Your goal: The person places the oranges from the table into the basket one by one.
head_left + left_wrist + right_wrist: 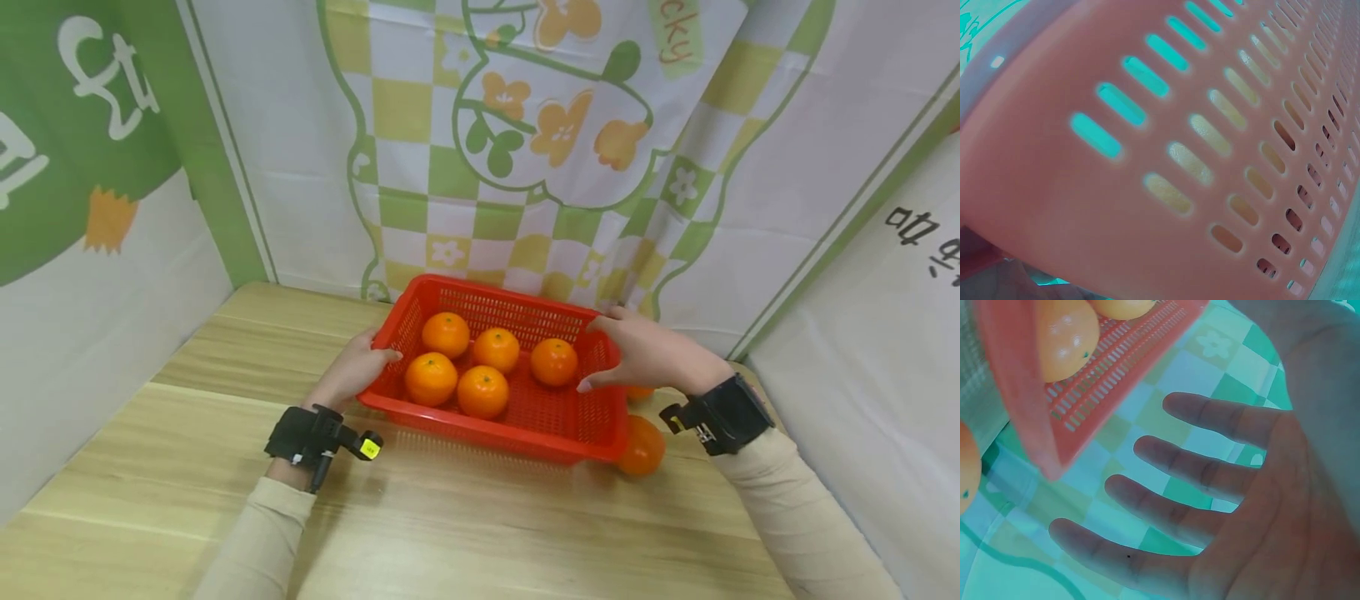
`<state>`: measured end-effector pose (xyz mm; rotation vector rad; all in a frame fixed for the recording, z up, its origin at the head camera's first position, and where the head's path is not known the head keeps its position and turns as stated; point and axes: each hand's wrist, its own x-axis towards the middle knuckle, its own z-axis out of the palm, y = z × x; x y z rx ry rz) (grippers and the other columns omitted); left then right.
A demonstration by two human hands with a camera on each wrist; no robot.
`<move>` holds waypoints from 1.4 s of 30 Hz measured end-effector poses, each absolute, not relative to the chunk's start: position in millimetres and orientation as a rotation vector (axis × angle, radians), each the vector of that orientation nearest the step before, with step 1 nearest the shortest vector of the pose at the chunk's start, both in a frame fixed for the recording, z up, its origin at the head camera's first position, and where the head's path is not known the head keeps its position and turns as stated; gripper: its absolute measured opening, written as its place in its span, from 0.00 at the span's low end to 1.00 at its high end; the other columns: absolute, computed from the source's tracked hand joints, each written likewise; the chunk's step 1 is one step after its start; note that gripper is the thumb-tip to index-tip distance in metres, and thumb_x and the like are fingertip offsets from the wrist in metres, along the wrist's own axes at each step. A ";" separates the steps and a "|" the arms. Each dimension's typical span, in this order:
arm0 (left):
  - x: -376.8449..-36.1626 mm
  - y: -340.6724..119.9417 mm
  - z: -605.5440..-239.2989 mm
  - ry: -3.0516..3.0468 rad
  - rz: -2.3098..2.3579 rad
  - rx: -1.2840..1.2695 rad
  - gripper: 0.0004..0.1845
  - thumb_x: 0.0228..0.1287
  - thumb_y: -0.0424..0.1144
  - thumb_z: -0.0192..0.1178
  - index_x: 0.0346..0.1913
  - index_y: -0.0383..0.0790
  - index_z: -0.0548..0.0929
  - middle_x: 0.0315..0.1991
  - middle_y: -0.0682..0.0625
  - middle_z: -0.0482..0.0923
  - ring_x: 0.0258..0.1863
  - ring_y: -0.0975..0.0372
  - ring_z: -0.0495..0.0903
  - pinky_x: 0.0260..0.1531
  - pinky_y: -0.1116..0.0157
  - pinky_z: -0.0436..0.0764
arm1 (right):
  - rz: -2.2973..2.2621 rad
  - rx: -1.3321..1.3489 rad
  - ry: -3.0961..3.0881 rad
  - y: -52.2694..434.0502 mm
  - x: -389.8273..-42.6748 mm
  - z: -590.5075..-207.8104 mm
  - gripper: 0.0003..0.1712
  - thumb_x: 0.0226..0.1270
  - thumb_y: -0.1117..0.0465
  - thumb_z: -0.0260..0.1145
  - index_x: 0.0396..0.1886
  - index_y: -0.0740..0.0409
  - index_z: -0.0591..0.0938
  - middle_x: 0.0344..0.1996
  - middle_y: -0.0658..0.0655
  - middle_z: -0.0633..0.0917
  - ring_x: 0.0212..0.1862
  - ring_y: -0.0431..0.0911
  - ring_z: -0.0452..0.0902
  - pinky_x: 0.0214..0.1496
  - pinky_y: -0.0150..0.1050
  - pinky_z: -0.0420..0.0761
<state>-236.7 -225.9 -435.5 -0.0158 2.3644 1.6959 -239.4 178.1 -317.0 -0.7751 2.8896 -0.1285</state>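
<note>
A red plastic basket [465, 427] with slotted walls holds several oranges [432, 379]. My left hand [352, 368] grips its left end, thumb over the rim and fingers hidden outside. The left wrist view is filled by the basket's slotted wall [1054, 175]. At the right end, my right hand [651, 350] reaches over the rim, thumb and fingers apart. Seen from the right wrist, the hand [1260, 506] has its fingers spread, with a gap to the basket corner [1050, 465]. Nothing lies in that palm.
One loose orange [642, 447] lies on the wooden table [450, 533] against the basket's right end. Another orange [640, 392] shows partly beneath the right hand. A checked, printed curtain [495, 225] hangs behind the basket, and fabric walls flank the table.
</note>
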 end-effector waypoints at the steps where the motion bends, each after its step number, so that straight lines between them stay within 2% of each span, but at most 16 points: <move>1: -236.8 -225.9 -435.6 2.362 1.697 -0.016 0.31 0.77 0.37 0.49 0.79 0.33 0.60 0.70 0.32 0.73 0.54 0.47 0.85 0.52 0.52 0.89 | -0.128 -0.778 2.890 180.3 -237.4 -317.0 0.49 0.55 0.34 0.80 0.66 0.62 0.79 0.67 0.70 0.76 0.61 0.61 0.79 0.64 0.58 0.83; 5: -237.1 -225.6 -435.9 2.361 1.691 -0.015 0.31 0.77 0.37 0.49 0.79 0.33 0.59 0.70 0.32 0.74 0.55 0.47 0.85 0.53 0.52 0.89 | -0.149 -0.770 2.895 190.5 -231.0 -318.3 0.50 0.54 0.34 0.80 0.66 0.63 0.79 0.60 0.67 0.80 0.54 0.56 0.81 0.58 0.55 0.85; 12: -236.9 -225.1 -435.0 2.364 1.688 -0.019 0.31 0.77 0.37 0.49 0.78 0.33 0.60 0.70 0.32 0.74 0.55 0.46 0.84 0.53 0.52 0.89 | -0.213 -0.758 2.911 212.3 -221.3 -322.3 0.51 0.53 0.34 0.81 0.67 0.62 0.79 0.64 0.67 0.81 0.62 0.62 0.81 0.63 0.61 0.83; 21: -236.1 -224.0 -432.7 2.344 1.720 0.003 0.32 0.77 0.37 0.50 0.79 0.33 0.59 0.70 0.31 0.73 0.56 0.45 0.84 0.55 0.50 0.88 | -0.158 -0.762 2.979 239.6 -207.0 -336.4 0.54 0.49 0.27 0.79 0.68 0.55 0.80 0.61 0.63 0.84 0.59 0.58 0.83 0.51 0.56 0.88; 27: -235.7 -225.3 -433.7 2.350 1.712 -0.002 0.31 0.77 0.37 0.49 0.78 0.32 0.59 0.70 0.31 0.73 0.55 0.46 0.85 0.54 0.50 0.89 | -0.264 -0.768 2.934 248.6 -200.2 -352.4 0.50 0.49 0.36 0.83 0.65 0.64 0.80 0.60 0.66 0.85 0.59 0.62 0.82 0.56 0.60 0.87; 34: -235.6 -225.3 -435.2 2.350 1.706 -0.017 0.30 0.77 0.37 0.49 0.78 0.33 0.60 0.69 0.32 0.74 0.54 0.46 0.86 0.53 0.52 0.90 | -0.348 -0.716 2.892 256.6 -195.8 -370.0 0.49 0.48 0.39 0.85 0.64 0.64 0.81 0.59 0.67 0.84 0.58 0.62 0.81 0.58 0.62 0.85; 39: -234.3 -224.5 -433.2 2.346 1.716 -0.005 0.31 0.77 0.37 0.49 0.78 0.31 0.60 0.70 0.30 0.73 0.55 0.45 0.84 0.55 0.50 0.89 | -0.408 -0.720 2.849 260.7 -195.2 -381.7 0.46 0.50 0.44 0.85 0.63 0.65 0.80 0.60 0.70 0.82 0.54 0.64 0.82 0.54 0.60 0.87; 42: -233.5 -223.7 -431.9 2.347 1.717 0.001 0.31 0.77 0.37 0.49 0.78 0.31 0.59 0.70 0.30 0.73 0.55 0.44 0.84 0.55 0.49 0.88 | -0.449 -0.730 2.827 262.6 -194.8 -388.7 0.44 0.51 0.46 0.85 0.63 0.64 0.81 0.61 0.68 0.83 0.57 0.63 0.81 0.56 0.59 0.86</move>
